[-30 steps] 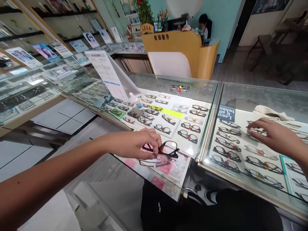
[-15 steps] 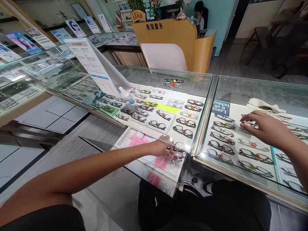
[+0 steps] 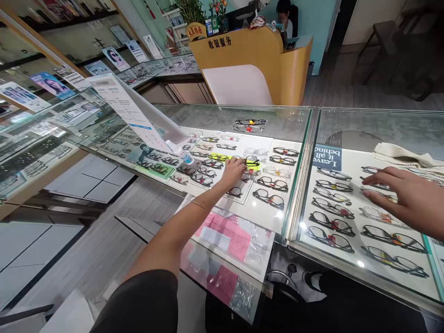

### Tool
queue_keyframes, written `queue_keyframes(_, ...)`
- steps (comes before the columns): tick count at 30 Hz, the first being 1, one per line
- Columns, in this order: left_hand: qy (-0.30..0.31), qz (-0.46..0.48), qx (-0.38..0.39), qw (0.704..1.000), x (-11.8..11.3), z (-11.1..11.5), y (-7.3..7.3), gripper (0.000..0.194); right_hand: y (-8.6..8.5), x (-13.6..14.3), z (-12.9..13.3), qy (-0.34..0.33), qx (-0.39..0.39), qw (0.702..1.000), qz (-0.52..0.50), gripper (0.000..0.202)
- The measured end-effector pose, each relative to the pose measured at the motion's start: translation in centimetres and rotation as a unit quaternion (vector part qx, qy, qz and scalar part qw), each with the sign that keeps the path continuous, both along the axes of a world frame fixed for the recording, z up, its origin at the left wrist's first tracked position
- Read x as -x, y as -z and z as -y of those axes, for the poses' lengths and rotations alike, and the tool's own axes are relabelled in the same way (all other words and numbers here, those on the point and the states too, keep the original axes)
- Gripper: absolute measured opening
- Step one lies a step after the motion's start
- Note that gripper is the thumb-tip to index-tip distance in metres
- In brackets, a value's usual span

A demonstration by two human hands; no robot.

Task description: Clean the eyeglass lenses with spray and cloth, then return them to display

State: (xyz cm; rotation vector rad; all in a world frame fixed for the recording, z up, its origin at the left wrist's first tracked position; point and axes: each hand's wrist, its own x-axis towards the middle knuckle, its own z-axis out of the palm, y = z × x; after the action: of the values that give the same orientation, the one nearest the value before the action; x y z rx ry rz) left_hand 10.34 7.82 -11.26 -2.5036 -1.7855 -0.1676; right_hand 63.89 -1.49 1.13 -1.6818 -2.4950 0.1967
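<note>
My left hand (image 3: 234,170) reaches over the middle glass display case, its fingers closed on a pair of black-framed eyeglasses (image 3: 252,161). A second frame shape with a red tag shows just below; whether it is another pair or lies beneath the glass, I cannot tell. Rows of eyeglasses (image 3: 273,183) fill the case under and around this hand. Over the right-hand case, my right hand (image 3: 398,192) hangs with fingers loosely bent and apart, holding nothing. Beneath it are more tagged eyeglasses (image 3: 394,237).
A pulled-out drawer (image 3: 255,268) with pink papers (image 3: 231,236) juts out in front of me. On the counter stand a white sign (image 3: 126,108) and a small bottle (image 3: 180,152). A cloth (image 3: 405,157) lies at right. Someone sits behind the wooden desk (image 3: 243,51).
My left hand has moved with the eyeglasses from above the drawer, forward and up over the middle case. My right hand stays over the right case, and the view has shifted slightly.
</note>
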Motion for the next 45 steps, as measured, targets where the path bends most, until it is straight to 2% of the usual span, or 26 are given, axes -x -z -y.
queue_keyframes(6, -0.018, -0.011, 0.011, 1.000, 1.9, -5.1, 1.3, 0.029, 0.7, -0.7, 0.0, -0.006, 0.003, 1.000, -0.010, 0.059)
queue_keyframes(11, 0.009, -0.020, 0.044, 0.999, 2.8, -7.3, 2.7, 0.024, 0.5, -0.5, 0.4, 0.011, 0.006, 1.000, -0.006, 0.060)
queue_keyframes(15, 0.022, -0.024, 0.051, 0.998, 2.7, -8.4, 3.3, 0.027, 0.3, -0.3, 0.6, 0.017, 0.015, 1.000, -0.005, 0.057)
queue_keyframes(21, 0.040, -0.029, 0.063, 0.997, 2.7, -9.1, 3.6, 0.027, 0.3, -0.3, 0.5, 0.004, 0.006, 1.000, -0.009, 0.055)
queue_keyframes(29, 0.056, -0.017, 0.056, 0.997, 2.9, -8.8, 2.2, 0.032, -0.7, 0.6, 0.5, 0.025, 0.024, 0.999, -0.011, 0.058)
queue_keyframes(35, 0.026, 0.005, 0.040, 0.999, 1.9, -9.3, 2.2, 0.031, -0.5, 0.8, 0.6, 0.032, 0.022, 0.999, -0.015, 0.059)
queue_keyframes(38, -0.020, 0.009, 0.014, 1.000, 1.9, -10.0, 2.6, 0.033, 0.1, 0.3, 0.8, 0.023, 0.012, 1.000, -0.017, 0.054)
queue_keyframes(41, -0.071, 0.008, -0.009, 0.997, 2.3, -11.5, 2.6, 0.036, 0.5, 0.0, 0.9, 0.025, 0.014, 1.000, -0.011, 0.051)
queue_keyframes(45, -0.091, 0.004, 0.005, 0.996, 2.5, -13.9, 3.0, 0.029, 0.5, 0.1, 1.0, 0.035, 0.022, 0.999, -0.015, 0.049)
